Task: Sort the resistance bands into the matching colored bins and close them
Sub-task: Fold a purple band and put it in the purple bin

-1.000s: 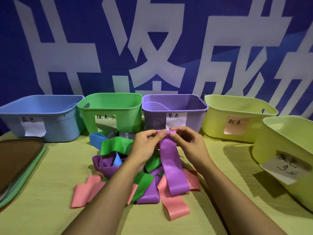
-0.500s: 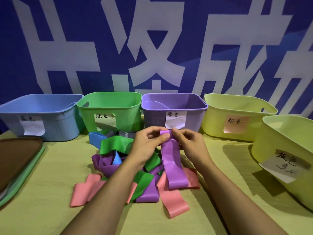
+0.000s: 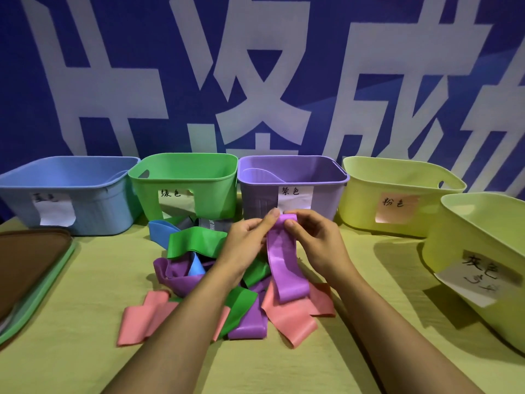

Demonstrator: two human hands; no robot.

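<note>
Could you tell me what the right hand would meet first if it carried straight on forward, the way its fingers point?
Probably the front wall of the purple bin, near its paper label; the right hand holds the purple band just before it, though depth is unclear.

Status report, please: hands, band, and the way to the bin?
Left hand and right hand both pinch top of purple band. Band hangs over the pile. Purple bin straight ahead, open. Nothing in the way.

purple band (image 3: 285,265) dangling before purple bin (image 3: 292,177)
</note>
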